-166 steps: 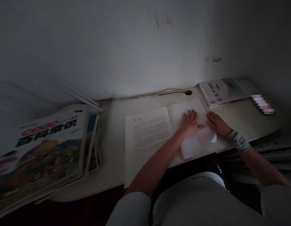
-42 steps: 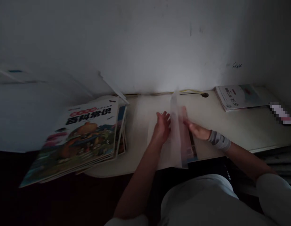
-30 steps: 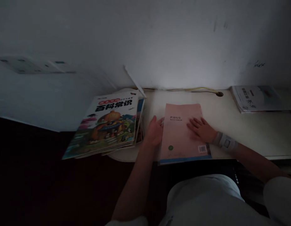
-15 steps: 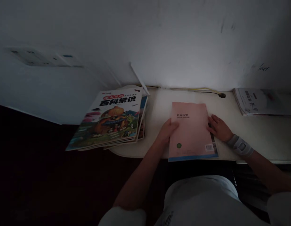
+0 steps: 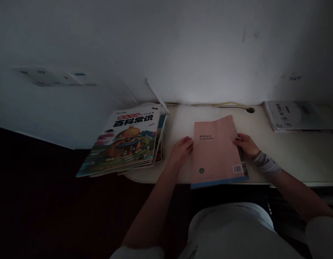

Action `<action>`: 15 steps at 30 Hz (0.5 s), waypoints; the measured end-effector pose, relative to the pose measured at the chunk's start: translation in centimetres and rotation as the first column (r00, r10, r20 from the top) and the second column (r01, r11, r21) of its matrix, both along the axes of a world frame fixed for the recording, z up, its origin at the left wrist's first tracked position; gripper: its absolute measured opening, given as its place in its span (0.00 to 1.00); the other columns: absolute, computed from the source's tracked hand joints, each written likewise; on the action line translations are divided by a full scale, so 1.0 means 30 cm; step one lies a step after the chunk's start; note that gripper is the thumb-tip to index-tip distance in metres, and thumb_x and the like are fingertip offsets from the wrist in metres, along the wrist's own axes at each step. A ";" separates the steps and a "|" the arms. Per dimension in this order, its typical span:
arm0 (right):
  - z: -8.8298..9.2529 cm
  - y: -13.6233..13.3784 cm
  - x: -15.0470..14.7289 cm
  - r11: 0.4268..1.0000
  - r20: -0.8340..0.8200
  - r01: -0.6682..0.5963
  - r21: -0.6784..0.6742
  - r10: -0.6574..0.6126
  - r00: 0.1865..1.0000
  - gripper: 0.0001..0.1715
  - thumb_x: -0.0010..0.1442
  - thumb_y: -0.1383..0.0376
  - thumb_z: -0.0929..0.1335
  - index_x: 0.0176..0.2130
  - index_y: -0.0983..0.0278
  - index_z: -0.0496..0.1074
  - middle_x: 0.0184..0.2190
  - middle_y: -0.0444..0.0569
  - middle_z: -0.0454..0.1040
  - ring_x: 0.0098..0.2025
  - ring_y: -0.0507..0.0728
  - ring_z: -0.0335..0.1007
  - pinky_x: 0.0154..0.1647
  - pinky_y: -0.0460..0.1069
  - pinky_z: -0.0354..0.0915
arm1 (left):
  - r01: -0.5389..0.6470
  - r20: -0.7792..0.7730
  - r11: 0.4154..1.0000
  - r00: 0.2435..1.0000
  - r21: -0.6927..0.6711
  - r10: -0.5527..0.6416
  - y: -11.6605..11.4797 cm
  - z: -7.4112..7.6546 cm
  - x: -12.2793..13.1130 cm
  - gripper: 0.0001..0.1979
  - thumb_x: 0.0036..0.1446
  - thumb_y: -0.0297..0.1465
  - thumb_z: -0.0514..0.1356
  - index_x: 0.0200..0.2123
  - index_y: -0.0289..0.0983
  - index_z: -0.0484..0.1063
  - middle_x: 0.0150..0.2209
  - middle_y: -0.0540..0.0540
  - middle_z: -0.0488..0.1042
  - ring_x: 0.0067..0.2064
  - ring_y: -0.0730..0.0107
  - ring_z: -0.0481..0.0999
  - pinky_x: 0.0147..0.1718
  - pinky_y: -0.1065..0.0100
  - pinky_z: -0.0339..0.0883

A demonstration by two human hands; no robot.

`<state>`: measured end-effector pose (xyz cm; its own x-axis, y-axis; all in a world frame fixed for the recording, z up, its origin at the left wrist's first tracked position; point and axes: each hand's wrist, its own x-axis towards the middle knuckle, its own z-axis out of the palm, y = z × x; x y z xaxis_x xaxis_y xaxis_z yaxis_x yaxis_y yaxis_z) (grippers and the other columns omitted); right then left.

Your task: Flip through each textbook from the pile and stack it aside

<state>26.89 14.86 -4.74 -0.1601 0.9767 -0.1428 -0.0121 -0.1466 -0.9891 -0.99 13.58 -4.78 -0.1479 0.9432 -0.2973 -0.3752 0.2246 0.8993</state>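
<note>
From where I stand, a flat, pink, paper-covered book with a blue strip along its bottom (image 5: 217, 154) lies at the front edge of a pale, smooth-topped bench (image 5: 296, 154), its upper right corner lifted a little. The person's bare right hand (image 5: 246, 144), below a grey wristband (image 5: 267, 164), has its fingers pinching the book's right edge. The bare left hand (image 5: 179, 151) is at the other side, fingers half bent and open, the tips just by the left edge; I can't tell whether they touch it.

Left of that hand sits a slanted stack of glossy, colourful picture books (image 5: 128, 140), jutting past the bench's front. Over on the right, near the wall, lies a small pile of thin, pale-covered booklets (image 5: 293, 117). A thin yellow cable (image 5: 236, 104) runs along the wall towards a dark round hole (image 5: 250, 110).
</note>
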 end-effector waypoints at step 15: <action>0.250 -0.176 0.100 0.988 -0.478 0.088 0.129 -0.016 0.878 0.14 0.49 0.57 0.73 0.36 0.57 0.72 0.27 0.38 0.76 0.25 0.50 0.72 0.24 0.43 0.71 | 0.637 0.530 0.770 0.645 0.025 -0.551 -0.105 0.017 0.260 0.16 0.53 0.41 0.62 0.37 0.34 0.74 0.36 0.44 0.78 0.37 0.67 0.77 0.39 0.66 0.67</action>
<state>29.90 9.56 2.76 -0.1219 0.9895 0.0780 -0.4881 0.0087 -0.8727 6.81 10.43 -4.26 0.6310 0.7126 -0.3065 -0.4787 0.6686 0.5691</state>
